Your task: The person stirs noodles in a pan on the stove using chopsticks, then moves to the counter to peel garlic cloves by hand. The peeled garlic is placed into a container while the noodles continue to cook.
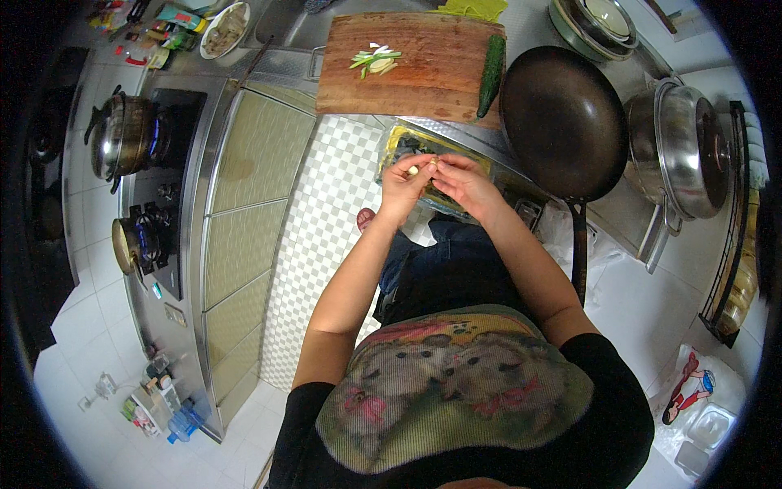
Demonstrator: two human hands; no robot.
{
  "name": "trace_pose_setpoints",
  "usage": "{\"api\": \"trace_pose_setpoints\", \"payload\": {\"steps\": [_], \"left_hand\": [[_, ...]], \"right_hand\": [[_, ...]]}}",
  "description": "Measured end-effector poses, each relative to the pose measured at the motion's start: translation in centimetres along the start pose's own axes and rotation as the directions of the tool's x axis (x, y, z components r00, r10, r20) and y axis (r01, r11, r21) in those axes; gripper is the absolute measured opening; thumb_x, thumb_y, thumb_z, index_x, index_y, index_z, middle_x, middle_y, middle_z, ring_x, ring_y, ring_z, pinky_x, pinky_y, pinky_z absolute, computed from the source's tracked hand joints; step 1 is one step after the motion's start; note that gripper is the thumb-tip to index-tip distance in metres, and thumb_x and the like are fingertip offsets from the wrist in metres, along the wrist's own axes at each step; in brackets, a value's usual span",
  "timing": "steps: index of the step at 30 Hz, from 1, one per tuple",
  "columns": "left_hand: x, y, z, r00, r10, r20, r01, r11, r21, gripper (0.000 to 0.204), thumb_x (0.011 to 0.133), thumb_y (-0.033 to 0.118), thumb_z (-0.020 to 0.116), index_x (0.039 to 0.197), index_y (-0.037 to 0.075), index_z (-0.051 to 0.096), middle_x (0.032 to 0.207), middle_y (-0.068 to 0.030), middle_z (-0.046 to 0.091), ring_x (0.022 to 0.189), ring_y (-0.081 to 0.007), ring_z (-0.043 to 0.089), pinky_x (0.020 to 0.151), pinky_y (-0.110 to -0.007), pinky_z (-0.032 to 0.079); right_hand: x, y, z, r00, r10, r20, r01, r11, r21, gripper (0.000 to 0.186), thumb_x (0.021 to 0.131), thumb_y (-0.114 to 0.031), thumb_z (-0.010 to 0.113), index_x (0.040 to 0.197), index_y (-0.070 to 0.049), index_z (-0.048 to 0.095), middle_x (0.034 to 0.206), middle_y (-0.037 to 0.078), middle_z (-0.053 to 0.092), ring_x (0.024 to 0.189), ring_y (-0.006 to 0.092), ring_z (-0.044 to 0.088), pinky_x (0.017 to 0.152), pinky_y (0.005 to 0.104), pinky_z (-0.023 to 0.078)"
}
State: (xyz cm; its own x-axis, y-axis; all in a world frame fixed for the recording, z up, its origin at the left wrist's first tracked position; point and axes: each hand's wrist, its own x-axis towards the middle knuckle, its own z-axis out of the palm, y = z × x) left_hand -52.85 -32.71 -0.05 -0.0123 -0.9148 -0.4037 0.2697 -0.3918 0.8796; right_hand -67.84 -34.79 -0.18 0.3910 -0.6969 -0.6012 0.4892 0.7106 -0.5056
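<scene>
My left hand (398, 191) and my right hand (470, 187) meet in front of me, both with fingers pinched together. A small pale garlic clove (414, 170) shows between the left fingers. The right fingertips close on a tiny pale bit at the clove's side, too small to make out fully. Beneath both hands is a bin (391, 143) with a yellow rim and dark scraps inside. Just beyond lies a wooden cutting board (423, 73) bearing cut scallion pieces (373, 57), pale slices (381, 65) and a whole cucumber (491, 75) along its right side.
Right of the board sits a large dark wok (562, 122), its handle pointing toward me. Beyond it are a lidded steel pot (692, 151) and stacked bowls (590, 28). At left, a pot (122, 134) and a small pan (125, 244) stand on lit burners.
</scene>
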Motion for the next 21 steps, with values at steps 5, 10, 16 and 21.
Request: {"api": "trace_pose_setpoints", "payload": {"steps": [5, 10, 16, 21], "left_hand": [[0.6, -0.9, -0.8, 0.946, 0.324, 0.005, -0.315, 0.917, 0.244, 0.012, 0.078, 0.006, 0.066, 0.089, 0.002, 0.065, 0.085, -0.0028, 0.06, 0.073, -0.0094, 0.054, 0.064, -0.023, 0.045], [1.2, -2.7, -1.2, 0.891, 0.425, 0.158, -0.453, 0.811, 0.371, 0.01, 0.08, 0.003, 0.061, 0.089, 0.003, 0.065, 0.08, -0.0083, 0.062, 0.075, -0.0151, 0.059, 0.063, -0.025, 0.05], [-0.1, -1.0, -0.7, 0.83, 0.482, 0.281, -0.556, 0.671, 0.49, 0.01, 0.074, 0.004, 0.064, 0.084, 0.0, 0.063, 0.083, -0.0146, 0.06, 0.076, -0.0309, 0.06, 0.065, -0.037, 0.047], [-0.3, -1.6, -0.9, 0.82, 0.495, 0.287, -0.57, 0.664, 0.484, 0.008, 0.075, 0.004, 0.062, 0.082, -0.001, 0.06, 0.079, -0.0144, 0.058, 0.076, -0.0314, 0.058, 0.065, -0.036, 0.046]], "right_hand": [[-0.1, -0.5, 0.4, 0.978, -0.183, -0.096, 0.123, 0.89, -0.44, 0.018, 0.082, -0.016, 0.065, 0.091, 0.0, 0.064, 0.084, 0.006, 0.063, 0.073, 0.0118, 0.06, 0.064, 0.022, 0.05], [-0.3, -0.7, 0.3, 0.985, -0.168, -0.032, 0.121, 0.818, -0.562, 0.02, 0.082, -0.013, 0.063, 0.092, 0.004, 0.063, 0.085, 0.009, 0.063, 0.073, 0.0143, 0.062, 0.066, 0.0245, 0.053], [-0.5, -1.2, -0.3, 0.984, -0.022, -0.177, -0.07, 0.865, -0.496, 0.015, 0.081, -0.01, 0.061, 0.087, 0.004, 0.061, 0.082, 0.009, 0.062, 0.07, 0.0153, 0.061, 0.069, 0.0274, 0.053], [-0.1, -1.0, -0.6, 0.986, -0.004, -0.168, -0.085, 0.853, -0.515, 0.011, 0.081, -0.007, 0.059, 0.086, 0.002, 0.06, 0.079, 0.008, 0.062, 0.069, 0.0147, 0.06, 0.068, 0.028, 0.053]]}}
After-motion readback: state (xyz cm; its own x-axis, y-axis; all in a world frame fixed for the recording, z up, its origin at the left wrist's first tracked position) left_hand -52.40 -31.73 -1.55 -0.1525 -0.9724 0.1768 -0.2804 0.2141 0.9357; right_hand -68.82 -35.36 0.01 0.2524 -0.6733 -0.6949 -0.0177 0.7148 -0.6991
